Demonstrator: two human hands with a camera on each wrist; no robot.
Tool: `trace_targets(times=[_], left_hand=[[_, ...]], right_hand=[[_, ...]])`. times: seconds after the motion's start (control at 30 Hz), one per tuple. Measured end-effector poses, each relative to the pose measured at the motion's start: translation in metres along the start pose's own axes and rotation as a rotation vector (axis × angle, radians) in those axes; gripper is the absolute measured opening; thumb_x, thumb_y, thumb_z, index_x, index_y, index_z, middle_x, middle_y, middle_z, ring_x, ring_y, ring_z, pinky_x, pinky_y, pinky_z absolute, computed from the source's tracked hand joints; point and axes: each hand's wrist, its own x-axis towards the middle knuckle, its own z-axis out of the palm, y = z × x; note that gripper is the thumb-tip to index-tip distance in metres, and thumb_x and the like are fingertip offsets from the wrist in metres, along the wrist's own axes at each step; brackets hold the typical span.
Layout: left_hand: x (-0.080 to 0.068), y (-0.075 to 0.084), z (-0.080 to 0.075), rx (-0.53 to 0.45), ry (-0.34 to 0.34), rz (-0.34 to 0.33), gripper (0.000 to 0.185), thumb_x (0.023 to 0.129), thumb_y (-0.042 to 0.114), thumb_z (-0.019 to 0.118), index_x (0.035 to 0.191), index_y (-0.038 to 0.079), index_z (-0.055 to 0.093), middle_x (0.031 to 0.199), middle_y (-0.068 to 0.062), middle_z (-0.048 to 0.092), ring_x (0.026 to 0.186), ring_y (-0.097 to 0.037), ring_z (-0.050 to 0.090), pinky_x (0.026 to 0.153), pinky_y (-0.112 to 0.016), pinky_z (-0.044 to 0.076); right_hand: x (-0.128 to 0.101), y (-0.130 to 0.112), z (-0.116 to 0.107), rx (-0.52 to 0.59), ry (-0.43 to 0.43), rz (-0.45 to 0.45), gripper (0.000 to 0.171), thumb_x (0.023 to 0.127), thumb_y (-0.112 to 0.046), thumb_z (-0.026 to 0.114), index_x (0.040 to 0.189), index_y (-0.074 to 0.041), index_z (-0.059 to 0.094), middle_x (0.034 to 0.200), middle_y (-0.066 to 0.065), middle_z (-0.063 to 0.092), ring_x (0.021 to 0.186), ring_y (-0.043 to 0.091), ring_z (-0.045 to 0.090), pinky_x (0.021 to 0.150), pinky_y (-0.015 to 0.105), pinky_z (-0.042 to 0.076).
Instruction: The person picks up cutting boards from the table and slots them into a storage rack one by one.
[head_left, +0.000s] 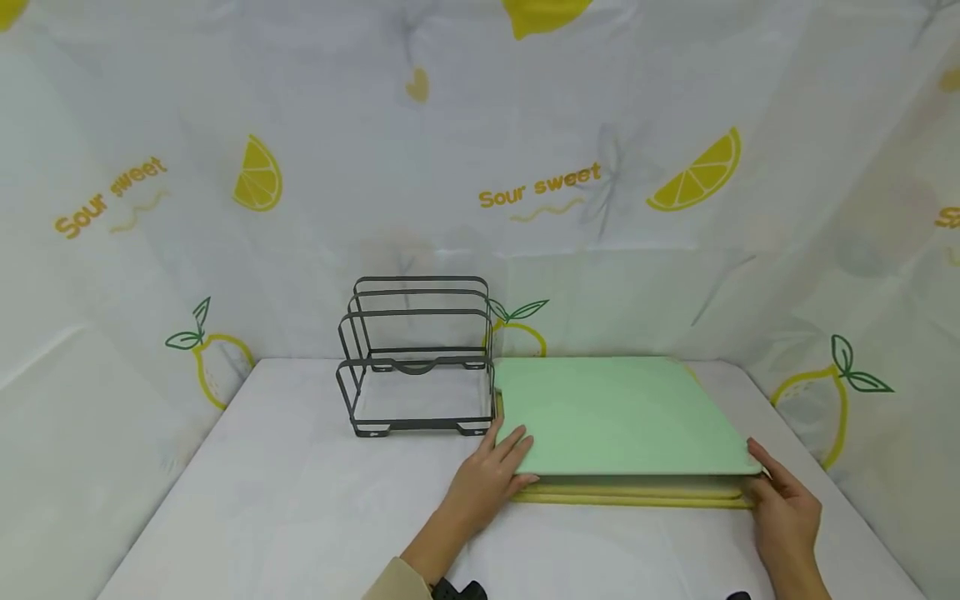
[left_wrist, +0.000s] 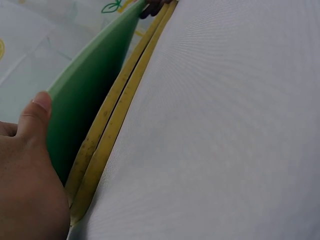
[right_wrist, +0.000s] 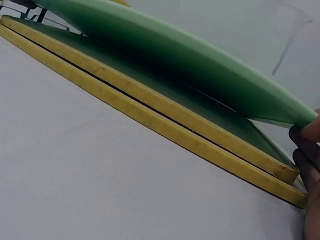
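Observation:
A pale green cutting board lies on two stacked yellow boards, with its near edge raised off them. My left hand pinches the green board's near-left corner, fingers on top and thumb at the edge. My right hand grips the near-right corner, fingertips curled round the edge. The wrist views show the gap between the green board and the yellow boards, which stay flat on the table.
A dark wire rack with several upright dividers stands just left of the boards, almost touching them. The white table is walled by lemon-print sheeting at the back and on both sides.

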Motion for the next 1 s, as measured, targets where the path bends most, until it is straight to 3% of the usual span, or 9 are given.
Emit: trace_targets(times=[0.13,0.27,0.37,0.57,0.77,1.0], left_hand=[[-0.003,0.002,0.001,-0.023,0.029,-0.017,0.056,0.102,0.053,0.046,0.138,0.013,0.06,0.143,-0.007,0.062,0.137,-0.042,0.052,0.097,-0.039,0.058],[-0.002,0.001,-0.001,-0.066,0.068,-0.025,0.055,0.102,0.052,0.046,0.135,0.012,0.062,0.141,-0.009,0.063,0.136,-0.044,0.053,0.098,-0.042,0.058],[-0.001,-0.001,-0.001,-0.059,0.074,-0.022,0.054,0.102,0.051,0.046,0.135,0.012,0.062,0.14,-0.008,0.064,0.135,-0.043,0.053,0.098,-0.041,0.058],[-0.003,-0.004,-0.002,-0.054,0.08,-0.029,0.054,0.102,0.052,0.045,0.134,0.012,0.063,0.14,-0.008,0.064,0.135,-0.042,0.054,0.096,-0.041,0.058],[-0.003,-0.003,0.0,-0.057,0.102,-0.02,0.059,0.103,0.054,0.037,0.133,0.011,0.064,0.139,-0.009,0.065,0.134,-0.043,0.054,0.097,-0.042,0.058],[0.002,0.0,-0.002,-0.018,0.139,0.017,0.051,0.096,0.049,0.058,0.13,0.012,0.066,0.135,-0.008,0.067,0.131,-0.042,0.058,0.093,-0.038,0.06]], right_hand=[[-0.001,0.002,0.003,-0.205,0.06,-0.059,0.052,0.089,0.016,0.058,0.137,-0.004,0.061,0.119,-0.025,0.07,0.102,-0.016,0.063,0.075,0.0,0.048],[-0.001,0.004,0.006,-0.271,0.077,-0.128,0.05,0.088,0.016,0.06,0.135,0.0,0.062,0.122,-0.024,0.069,0.109,-0.015,0.06,0.083,-0.002,0.045],[-0.001,0.004,0.009,-0.265,0.074,-0.178,0.05,0.086,0.019,0.061,0.133,0.002,0.063,0.12,-0.023,0.07,0.109,-0.013,0.061,0.084,-0.002,0.045],[-0.002,0.004,0.013,-0.112,0.016,-0.21,0.051,0.084,0.025,0.06,0.132,0.01,0.06,0.117,-0.017,0.073,0.113,-0.009,0.063,0.088,0.002,0.048],[0.0,-0.002,0.014,-0.155,0.003,-0.212,0.048,0.085,0.022,0.062,0.132,0.009,0.061,0.119,-0.017,0.072,0.117,-0.01,0.061,0.09,0.002,0.047],[-0.005,-0.002,0.01,-0.149,-0.014,-0.112,0.053,0.089,0.018,0.06,0.14,0.002,0.056,0.139,-0.011,0.062,0.123,-0.01,0.057,0.091,0.0,0.045]])
